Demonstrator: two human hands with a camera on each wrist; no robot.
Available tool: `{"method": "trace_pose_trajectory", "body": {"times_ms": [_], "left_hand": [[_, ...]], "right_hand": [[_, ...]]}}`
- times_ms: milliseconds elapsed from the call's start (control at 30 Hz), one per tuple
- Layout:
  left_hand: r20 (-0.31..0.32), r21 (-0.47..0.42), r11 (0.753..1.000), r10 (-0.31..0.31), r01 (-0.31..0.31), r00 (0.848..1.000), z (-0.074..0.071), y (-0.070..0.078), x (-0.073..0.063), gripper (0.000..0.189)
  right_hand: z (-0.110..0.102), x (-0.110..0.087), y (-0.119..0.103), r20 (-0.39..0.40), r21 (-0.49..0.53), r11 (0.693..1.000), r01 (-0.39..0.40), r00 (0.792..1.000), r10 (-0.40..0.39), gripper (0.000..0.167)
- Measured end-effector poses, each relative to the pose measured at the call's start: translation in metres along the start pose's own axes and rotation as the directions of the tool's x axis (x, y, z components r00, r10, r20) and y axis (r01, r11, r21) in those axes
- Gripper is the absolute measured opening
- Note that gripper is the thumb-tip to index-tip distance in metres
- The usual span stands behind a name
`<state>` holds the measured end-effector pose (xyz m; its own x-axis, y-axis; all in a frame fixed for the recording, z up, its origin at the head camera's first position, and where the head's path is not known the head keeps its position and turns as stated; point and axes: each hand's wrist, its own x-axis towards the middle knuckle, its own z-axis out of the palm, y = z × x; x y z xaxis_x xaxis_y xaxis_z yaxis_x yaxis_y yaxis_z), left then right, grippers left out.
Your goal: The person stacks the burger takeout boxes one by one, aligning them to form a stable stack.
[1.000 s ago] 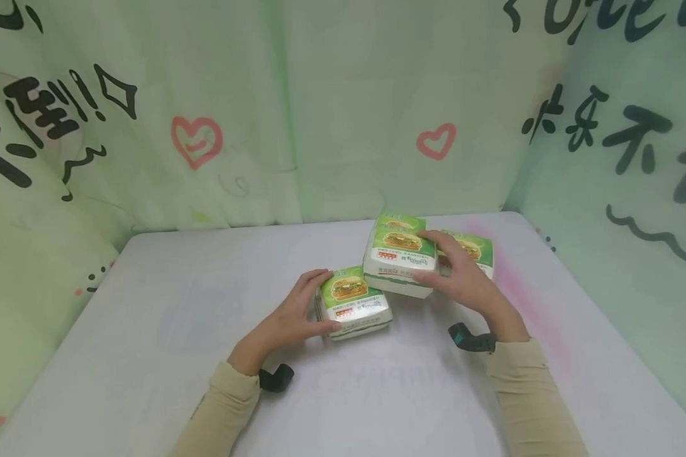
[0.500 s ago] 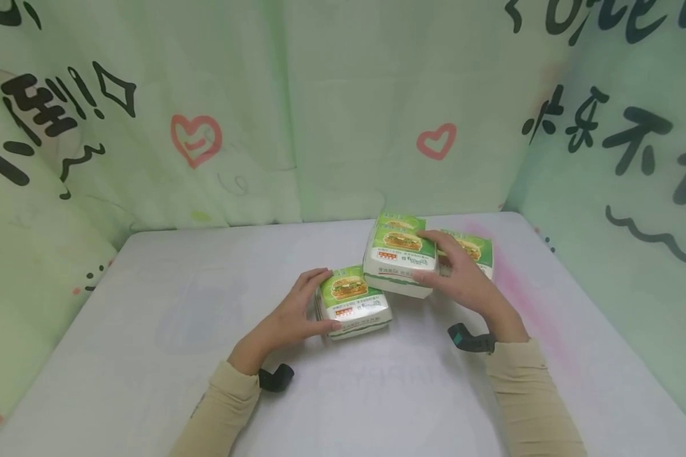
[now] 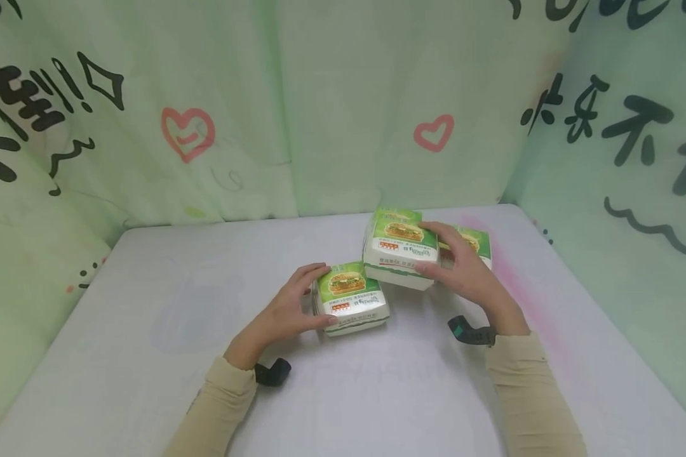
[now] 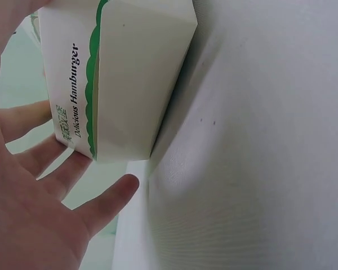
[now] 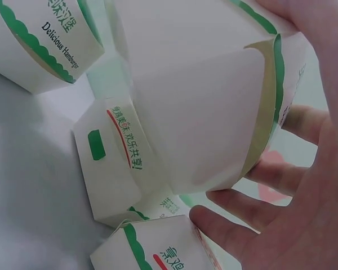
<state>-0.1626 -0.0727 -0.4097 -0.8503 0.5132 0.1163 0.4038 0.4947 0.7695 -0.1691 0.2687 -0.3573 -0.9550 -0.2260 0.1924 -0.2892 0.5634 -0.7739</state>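
My left hand (image 3: 286,311) grips a green and white hamburger box (image 3: 351,298) by its left side, thumb at the front and fingers toward the back. In the left wrist view, the box (image 4: 135,79) is close to the table; whether it touches I cannot tell. My right hand (image 3: 469,273) holds a second hamburger box (image 3: 403,251) from the right, raised and overlapping the first one's corner in the head view. Its underside (image 5: 197,124) shows in the right wrist view. Beneath and behind it are two more boxes, a right-hand one (image 3: 477,244) and another (image 5: 110,163) mostly hidden.
A white table (image 3: 206,381) spreads under both hands. Green curtains (image 3: 343,127) with hearts and black lettering stand along the back and both sides. A dark wrist device (image 3: 471,331) is on the right wrist and a similar device (image 3: 273,372) on the left.
The head view has shifted slightly, so the scene sits a little higher and more to the left. Both hands keep hold of their boxes with hardly any visible movement.
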Motion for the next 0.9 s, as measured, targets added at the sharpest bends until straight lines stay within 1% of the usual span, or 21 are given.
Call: {"method": "trace_pose_trajectory", "body": {"times_ms": [133, 233, 333, 400, 467, 533, 667, 800, 900], "left_hand": [[0.024, -0.017, 1.000, 0.004, -0.003, 1.000, 0.000, -0.001, 0.000, 0.093], [0.025, -0.030, 1.000, 0.011, -0.011, 1.000, -0.002, -0.001, 0.000, 0.093], [0.019, -0.031, 0.999, 0.022, -0.021, 1.000, -0.003, -0.001, -0.001, 0.092], [0.030, -0.031, 0.999, 0.020, -0.019, 0.999, -0.005, -0.001, -0.001, 0.092], [0.045, -0.027, 1.000, 0.017, -0.015, 0.999, -0.006, -0.001, -0.001, 0.092], [0.056, -0.032, 0.999, 0.021, -0.019, 0.998, -0.009, -0.001, -0.002, 0.091], [0.081, -0.052, 0.999, 0.009, -0.005, 0.997, -0.016, 0.000, -0.001, 0.089], [0.126, -0.086, 0.996, -0.024, 0.035, 0.992, -0.021, -0.002, -0.004, 0.085], [0.152, -0.107, 0.994, -0.020, 0.037, 0.988, -0.025, -0.002, -0.007, 0.084]], "right_hand": [[0.000, 0.000, -0.002, 0.017, 0.014, 1.000, -0.011, 1.000, 0.010, 0.074], [0.000, 0.000, -0.004, 0.012, 0.010, 1.000, -0.015, 1.000, 0.015, 0.075], [0.001, 0.001, -0.004, -0.007, -0.002, 0.999, -0.045, 0.999, 0.045, 0.078], [0.002, 0.000, -0.004, -0.013, -0.002, 0.997, -0.071, 0.997, 0.071, 0.080], [0.003, 0.002, -0.003, -0.025, -0.019, 0.997, -0.072, 0.997, 0.071, 0.082], [0.004, 0.004, -0.003, -0.043, -0.038, 0.998, -0.053, 0.998, 0.052, 0.082], [0.009, 0.013, -0.006, -0.068, -0.112, 0.993, -0.032, 0.997, 0.024, 0.085], [0.015, 0.020, -0.007, -0.052, -0.151, 0.988, -0.038, 0.998, 0.031, 0.089], [0.018, 0.023, -0.008, -0.041, -0.176, 0.984, -0.042, 0.999, 0.035, 0.092]]}}
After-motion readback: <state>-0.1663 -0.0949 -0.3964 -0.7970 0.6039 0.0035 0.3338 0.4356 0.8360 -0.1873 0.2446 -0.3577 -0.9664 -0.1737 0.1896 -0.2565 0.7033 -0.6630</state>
